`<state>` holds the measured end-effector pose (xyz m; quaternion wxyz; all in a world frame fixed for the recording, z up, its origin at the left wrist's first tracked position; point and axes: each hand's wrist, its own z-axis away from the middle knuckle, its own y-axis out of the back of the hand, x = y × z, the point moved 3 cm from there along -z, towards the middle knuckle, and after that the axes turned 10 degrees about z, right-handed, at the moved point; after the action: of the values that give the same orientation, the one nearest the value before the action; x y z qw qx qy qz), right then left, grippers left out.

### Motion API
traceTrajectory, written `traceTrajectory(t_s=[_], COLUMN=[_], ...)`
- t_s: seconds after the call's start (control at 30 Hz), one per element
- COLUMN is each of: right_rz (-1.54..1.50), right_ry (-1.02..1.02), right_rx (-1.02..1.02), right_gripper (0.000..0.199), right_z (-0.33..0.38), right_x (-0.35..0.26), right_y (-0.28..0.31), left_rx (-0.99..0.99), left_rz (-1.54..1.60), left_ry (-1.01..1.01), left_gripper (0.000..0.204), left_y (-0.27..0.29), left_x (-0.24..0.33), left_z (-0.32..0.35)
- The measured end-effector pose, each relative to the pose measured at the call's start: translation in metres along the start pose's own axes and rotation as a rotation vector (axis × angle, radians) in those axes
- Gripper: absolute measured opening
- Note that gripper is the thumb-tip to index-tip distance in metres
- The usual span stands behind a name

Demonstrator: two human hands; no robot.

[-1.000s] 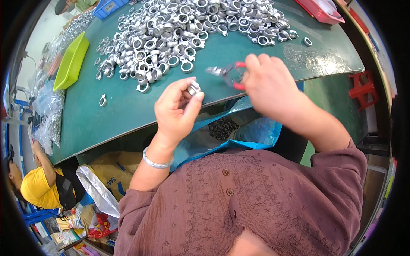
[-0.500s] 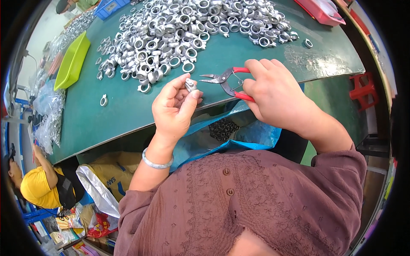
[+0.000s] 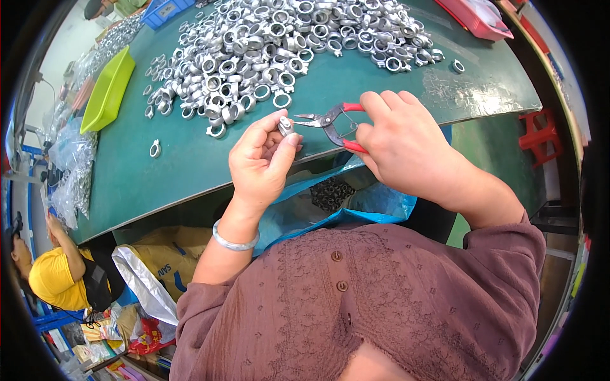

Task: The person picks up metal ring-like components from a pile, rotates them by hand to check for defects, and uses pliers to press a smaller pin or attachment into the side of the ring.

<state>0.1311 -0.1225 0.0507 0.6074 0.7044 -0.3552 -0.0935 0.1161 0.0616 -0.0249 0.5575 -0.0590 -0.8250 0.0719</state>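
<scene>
Between the thumb and fingers of my left hand (image 3: 262, 155) is a small silver metal ring (image 3: 285, 126), seen edge-on above the table's front edge. My right hand (image 3: 406, 143) grips red-handled snips (image 3: 330, 123) with a spring between the handles. Their narrow dark jaws stand parted and point left, the tips right beside the ring; whether they touch it I cannot tell. Beyond my hands a large heap of similar metal rings (image 3: 254, 47) covers the far part of the green table (image 3: 356, 82).
An open blue bag (image 3: 375, 200) with small dark pieces inside hangs below the table edge. A yellow-green tray (image 3: 109, 92) stands at left, a pink tray (image 3: 476, 20) at far right. One loose ring (image 3: 155, 149) lies left. A person in yellow (image 3: 58, 279) sits at left.
The snips in my right hand have moved slightly left, bringing their tips up to the ring. My left hand has barely shifted and still holds the ring.
</scene>
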Motion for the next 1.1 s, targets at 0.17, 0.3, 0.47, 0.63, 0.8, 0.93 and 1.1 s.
traceTrajectory(t_s=[0.17, 0.3, 0.47, 0.63, 0.8, 0.93, 1.1], right_rz=[0.006, 0.009, 0.003, 0.008, 0.012, 0.011, 0.022], right_ry=[0.003, 0.005, 0.004, 0.009, 0.012, 0.016, 0.016], right_rx=[-0.018, -0.033, -0.032, -0.038, -0.048, -0.048, -0.08], right_gripper=[0.008, 0.008, 0.008, 0.009, 0.009, 0.009, 0.009], right_z=[0.001, 0.0014, 0.0015, 0.0025, 0.0026, 0.003, 0.003], right_x=[-0.0002, -0.0002, -0.0001, -0.0007, -0.0003, -0.0001, 0.0002], right_y=[0.001, 0.0012, 0.0002, -0.0002, -0.0002, -0.0001, 0.0006], left_rx=[0.005, -0.004, -0.008, -0.005, -0.004, -0.003, 0.011], left_rz=[-0.044, -0.122, -0.138, -0.151, -0.204, -0.225, -0.258], left_ry=[-0.029, -0.058, -0.093, -0.115, -0.144, -0.163, -0.193], left_gripper=[0.033, 0.034, 0.034, 0.034, 0.034, 0.034, 0.034], left_y=[0.0005, 0.0014, 0.0001, -0.0017, -0.0021, -0.003, -0.0025], left_x=[-0.003, -0.004, -0.0044, -0.0019, -0.0018, -0.0015, -0.002], left_z=[-0.0002, -0.0005, -0.0015, -0.0013, -0.0007, -0.0012, -0.0016])
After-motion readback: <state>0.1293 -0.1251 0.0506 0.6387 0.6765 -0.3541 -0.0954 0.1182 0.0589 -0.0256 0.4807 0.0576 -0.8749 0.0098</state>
